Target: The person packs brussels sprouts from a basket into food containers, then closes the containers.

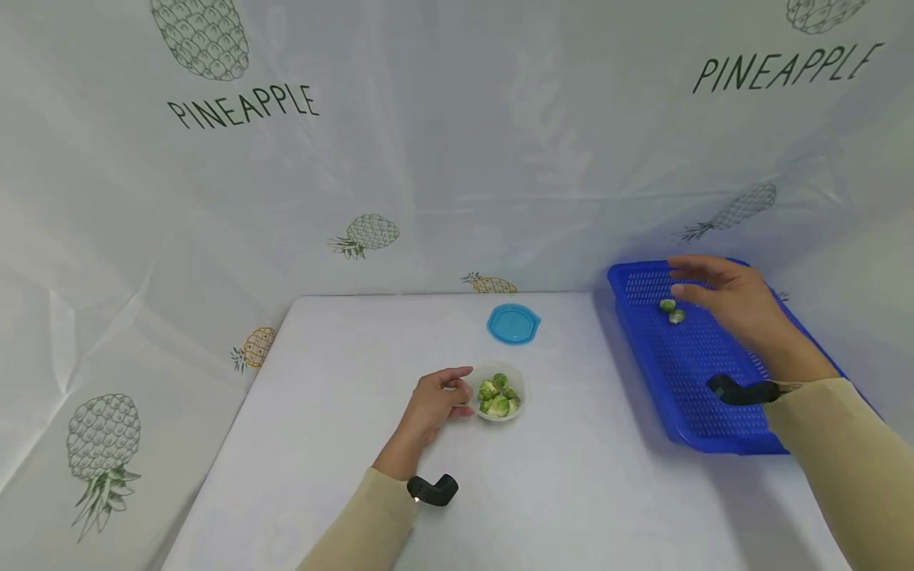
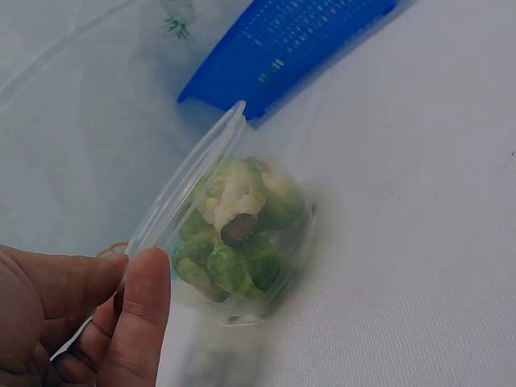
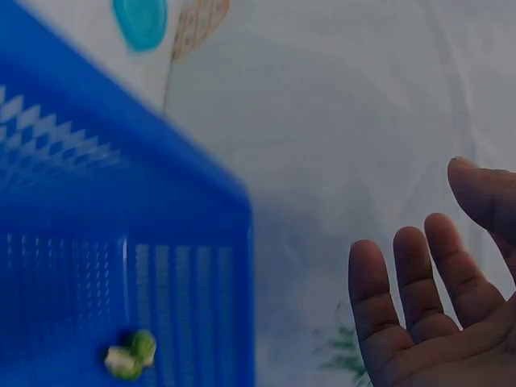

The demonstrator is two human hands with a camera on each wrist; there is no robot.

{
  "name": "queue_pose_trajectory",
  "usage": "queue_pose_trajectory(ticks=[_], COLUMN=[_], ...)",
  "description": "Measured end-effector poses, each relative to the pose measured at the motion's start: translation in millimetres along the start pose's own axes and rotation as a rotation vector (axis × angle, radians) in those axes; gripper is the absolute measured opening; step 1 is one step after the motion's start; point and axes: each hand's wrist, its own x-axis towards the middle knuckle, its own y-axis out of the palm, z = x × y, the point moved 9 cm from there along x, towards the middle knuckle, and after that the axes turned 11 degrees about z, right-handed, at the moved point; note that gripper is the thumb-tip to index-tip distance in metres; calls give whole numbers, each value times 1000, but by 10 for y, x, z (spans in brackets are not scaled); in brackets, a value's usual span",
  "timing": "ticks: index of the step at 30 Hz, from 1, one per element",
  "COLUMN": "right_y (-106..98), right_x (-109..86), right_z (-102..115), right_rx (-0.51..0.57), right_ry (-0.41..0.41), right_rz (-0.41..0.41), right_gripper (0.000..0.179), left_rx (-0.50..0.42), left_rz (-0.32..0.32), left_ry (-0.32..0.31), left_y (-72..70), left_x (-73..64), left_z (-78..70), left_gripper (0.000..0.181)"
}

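My left hand (image 1: 435, 403) pinches the rim of a clear round plastic container (image 1: 525, 388) between thumb and fingers. Several Brussels sprouts (image 1: 498, 406) lie inside it; the left wrist view shows them through the clear wall, one with its brown cut stem (image 2: 239, 229) outward. Over the blue basket (image 1: 646, 388) hovers my right hand (image 1: 739, 305), its fingers extended and apart, with nothing in them. Two Brussels sprouts (image 1: 671, 310) rest on the basket's floor near its far end, below the right fingertips. The right wrist view has the same pair of sprouts (image 3: 131, 355) in a corner.
A light blue lid (image 1: 513, 323) lies on the white table (image 1: 343, 428) behind the container. Behind the table hangs a pale sheet (image 1: 457, 143) printed with pineapples. The basket has raised perforated walls and stands at the table's right side.
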Motion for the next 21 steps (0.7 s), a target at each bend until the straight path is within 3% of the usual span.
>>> queue_pose_trajectory(ticks=[6, 9, 14, 21], right_y=[-177, -200, -137, -26], right_x=[173, 249, 379, 493], right_z=[-370, -548, -899, -1207], right_rx=[-17, -41, -34, -60], right_ry=[-11, 27, 96, 99], right_rz=[-25, -14, 81, 179], right_gripper=[58, 63, 76, 70], left_rx=[-14, -21, -15, -16], left_rz=[3, 6, -1, -7], left_ry=[0, -1, -12, -13], left_y=[-4, 5, 2, -13], left_x=[-3, -3, -3, -3], left_z=[13, 11, 27, 32], left_gripper=[45, 46, 45, 46])
